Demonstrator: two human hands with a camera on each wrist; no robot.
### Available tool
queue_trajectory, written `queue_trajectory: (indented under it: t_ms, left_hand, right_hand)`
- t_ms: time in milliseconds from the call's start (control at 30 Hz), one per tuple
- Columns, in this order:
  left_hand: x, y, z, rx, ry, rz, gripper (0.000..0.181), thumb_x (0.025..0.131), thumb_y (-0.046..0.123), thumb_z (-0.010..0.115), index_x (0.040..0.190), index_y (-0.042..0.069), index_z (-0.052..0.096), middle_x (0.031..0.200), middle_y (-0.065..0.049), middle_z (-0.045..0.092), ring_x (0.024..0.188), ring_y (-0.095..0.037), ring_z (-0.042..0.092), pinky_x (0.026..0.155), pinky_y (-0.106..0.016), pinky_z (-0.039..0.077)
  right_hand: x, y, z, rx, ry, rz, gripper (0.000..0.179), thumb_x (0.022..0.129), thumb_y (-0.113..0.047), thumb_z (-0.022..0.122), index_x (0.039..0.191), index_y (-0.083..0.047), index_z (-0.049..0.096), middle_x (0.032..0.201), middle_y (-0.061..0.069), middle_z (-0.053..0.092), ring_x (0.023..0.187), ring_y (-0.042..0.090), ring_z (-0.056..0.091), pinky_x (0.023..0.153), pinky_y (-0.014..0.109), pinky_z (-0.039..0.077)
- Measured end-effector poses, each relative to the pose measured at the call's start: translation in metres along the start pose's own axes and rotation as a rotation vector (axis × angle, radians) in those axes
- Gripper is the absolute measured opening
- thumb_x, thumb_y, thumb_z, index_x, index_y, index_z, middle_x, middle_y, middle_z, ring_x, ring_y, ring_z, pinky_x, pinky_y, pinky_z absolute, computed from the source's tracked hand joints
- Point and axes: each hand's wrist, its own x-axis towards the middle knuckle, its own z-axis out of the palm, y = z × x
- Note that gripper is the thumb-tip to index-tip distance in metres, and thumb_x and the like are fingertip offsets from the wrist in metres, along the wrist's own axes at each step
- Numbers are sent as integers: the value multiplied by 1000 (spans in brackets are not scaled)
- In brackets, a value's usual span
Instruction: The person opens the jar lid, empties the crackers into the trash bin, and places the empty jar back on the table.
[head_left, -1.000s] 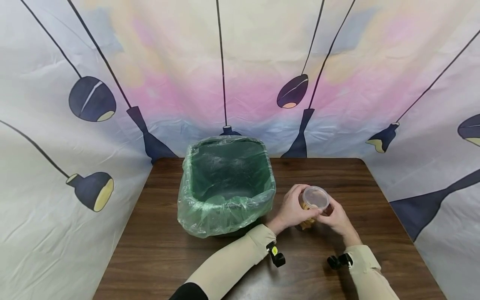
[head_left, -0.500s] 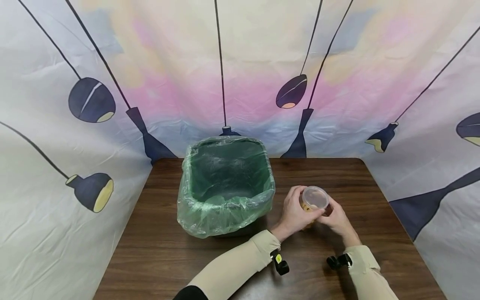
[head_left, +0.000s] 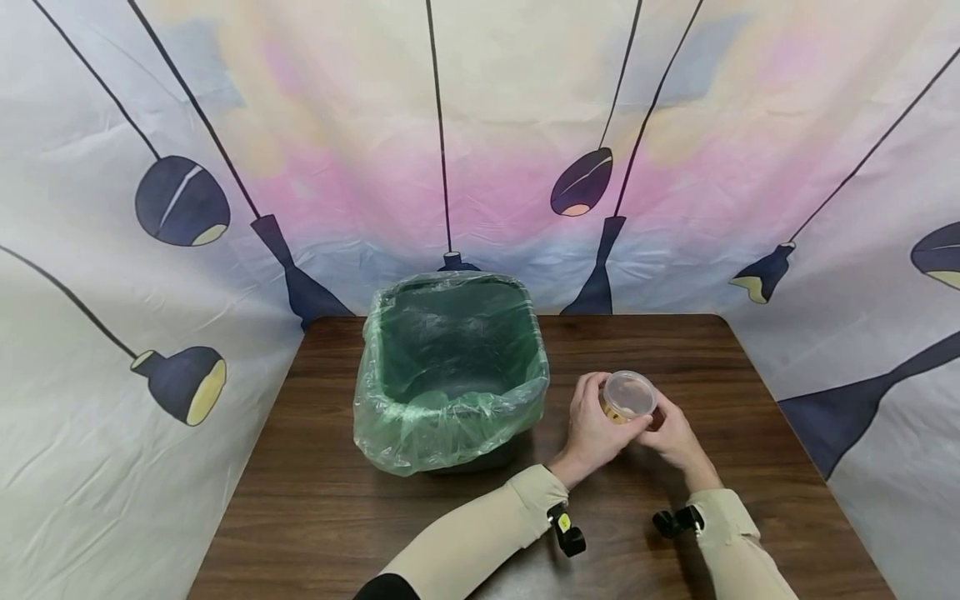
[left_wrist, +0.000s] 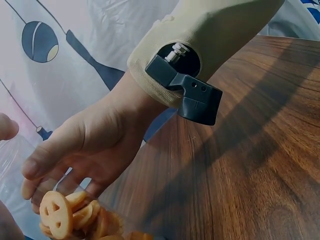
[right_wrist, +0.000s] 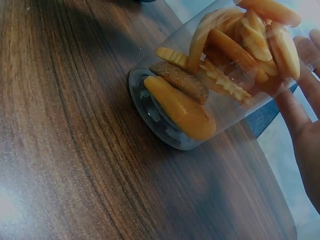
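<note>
A clear cylindrical jar (head_left: pixel 628 396) with a pale round top stands over the right half of the table. Through its wall in the right wrist view show French fries (right_wrist: pixel 247 45), crinkle-cut ones among them, and a brown oblong piece. The left wrist view shows a round smiley-face potato piece (left_wrist: pixel 56 215) in it. My left hand (head_left: pixel 596 425) holds the jar from the left and front, its thumb across near the top edge. At the jar's right side my right hand (head_left: pixel 677 437) grips it, thumb close to the left thumb. Some fingertips are hidden behind the jar.
A bin (head_left: pixel 450 408) lined with a green plastic bag stands left of my hands, its mouth uncovered. The brown wooden table (head_left: pixel 315 508) ends at a fabric backdrop (head_left: pixel 360 125) printed with hanging lamps. Black cameras sit on both wrists.
My left wrist and forearm have shifted rightward and nearer, and the hand now covers more of the jar's front. My right hand and the jar have barely moved.
</note>
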Motion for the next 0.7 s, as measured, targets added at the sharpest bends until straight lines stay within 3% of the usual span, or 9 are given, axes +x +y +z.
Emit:
queue_trajectory:
  t_ms: [167, 467, 567, 700]
  left_hand:
    - [0, 1, -1, 20, -9, -10, 68, 68, 34, 88, 121, 9, 54, 115, -3, 54, 104, -16, 56, 89, -22, 48]
    - [0, 2, -2, 18, -24, -26, 69, 69, 35, 88, 122, 10, 53, 117, -4, 53, 106, -15, 56, 90, -23, 47]
    - [0, 1, -2, 13, -35, -39, 69, 69, 35, 88, 123, 10, 52, 118, -4, 53, 107, -14, 55, 90, -23, 47]
    - [0, 1, -3, 12, -37, -38, 69, 69, 35, 88, 123, 9, 52, 118, -4, 52, 107, -14, 55, 90, -22, 47]
  right_hand:
    - [1, -17, 3, -10, 0, 12, 67, 67, 26, 67, 129, 21, 42, 115, 22, 59, 95, 5, 60, 74, 13, 51]
    - [1, -25, 4, 40, 5, 2, 63, 67, 27, 65, 126, 24, 41, 115, 0, 61, 96, 4, 60, 76, 12, 50]
    - [2, -25, 5, 36, -3, 4, 65, 67, 27, 65, 127, 23, 41, 116, 9, 61, 97, 4, 60, 76, 12, 50]
    - [1, -24, 5, 51, -9, 8, 67, 67, 28, 65, 129, 23, 39, 117, 10, 61, 99, 4, 60, 76, 13, 50]
